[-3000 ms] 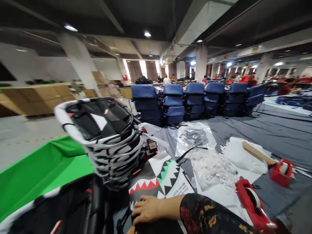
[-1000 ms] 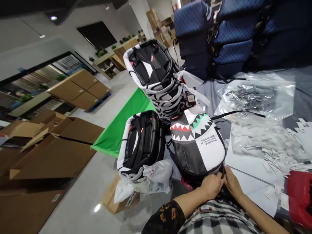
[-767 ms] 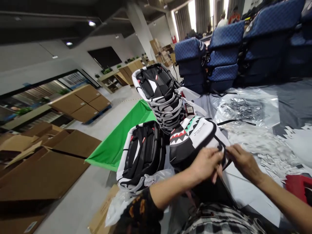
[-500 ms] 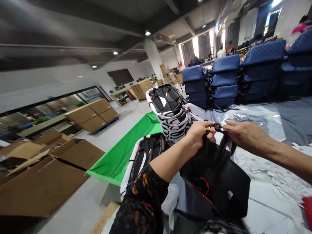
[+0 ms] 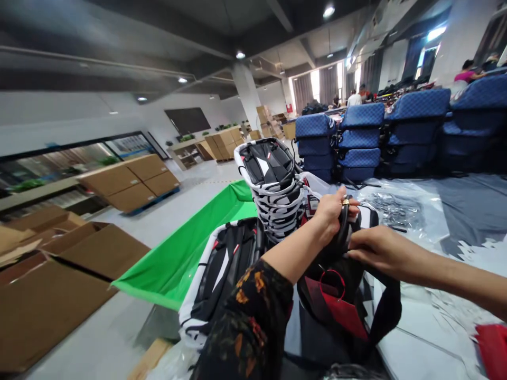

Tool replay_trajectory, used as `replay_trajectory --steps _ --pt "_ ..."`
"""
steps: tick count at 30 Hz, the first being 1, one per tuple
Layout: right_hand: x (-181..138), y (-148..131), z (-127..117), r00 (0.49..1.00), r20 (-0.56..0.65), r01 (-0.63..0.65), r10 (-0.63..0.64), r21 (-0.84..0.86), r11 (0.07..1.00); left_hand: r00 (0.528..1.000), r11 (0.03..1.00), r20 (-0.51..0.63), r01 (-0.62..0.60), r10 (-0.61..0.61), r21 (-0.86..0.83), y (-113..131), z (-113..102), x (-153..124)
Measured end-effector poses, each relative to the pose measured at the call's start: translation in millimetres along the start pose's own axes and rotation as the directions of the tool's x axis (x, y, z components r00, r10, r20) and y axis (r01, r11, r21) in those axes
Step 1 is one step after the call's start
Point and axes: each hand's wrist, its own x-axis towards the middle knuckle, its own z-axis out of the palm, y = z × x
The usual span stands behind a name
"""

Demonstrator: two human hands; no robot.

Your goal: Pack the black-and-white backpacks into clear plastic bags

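My left hand, with a gold ring, is closed around a bunched black strap of a black bag. Just below and right of it, my right hand pinches the same dark strap material. A wide black strap loop hangs beneath my right hand. On the bag, a red card tag dangles from a red ring-shaped cord. Much of the bag's body is hidden by my hands and left forearm.
Left of the bag, a black-and-white bag leans by a green fabric bin. Behind stands a stack of similar bags. Blue bags are piled at the back. Clear plastic and white paper scraps lie right. Cardboard boxes stand left.
My right hand has moved down and left, closer to my left hand. The black bag's front panel has turned aside, exposing the red tag and a hanging strap loop.
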Motion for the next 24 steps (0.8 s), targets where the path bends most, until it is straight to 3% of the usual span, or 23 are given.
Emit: replay_trajectory --steps 4,6,11,15,18,21,24 --pt "-8 22 -2 0.992 -0.076 -0.089 0.098 0.107 0.99 0.947 0.977 0.319 -0.108 0.044 0.186 -17 -32 -28" --pt "-8 23 3 0.993 -0.095 -0.058 0.067 0.1 0.993 0.932 0.96 0.35 -0.18 0.096 0.214 -28 -40 -42" --pt "13 -2 17 0.967 -0.225 0.114 -0.116 -0.021 0.993 0.937 0.926 0.207 -0.322 0.281 0.198 -37 -34 -51" --pt "29 0 -14 0.946 -0.193 0.255 -0.261 -0.059 0.965 0.932 0.892 0.266 -0.326 0.246 0.314 -29 -44 -60" --pt "41 10 -34 0.921 -0.186 0.341 -0.341 -0.032 0.939 0.916 0.861 0.266 -0.379 0.299 0.338 -25 -56 -74" --pt "52 15 -32 0.93 -0.116 0.362 -0.349 0.123 0.924 0.93 0.876 0.163 -0.365 0.329 0.316 -22 -64 -86" --pt "54 28 -19 0.924 -0.105 0.379 -0.368 0.116 0.918 0.917 0.857 0.027 -0.382 0.398 0.345 -20 -73 -92"
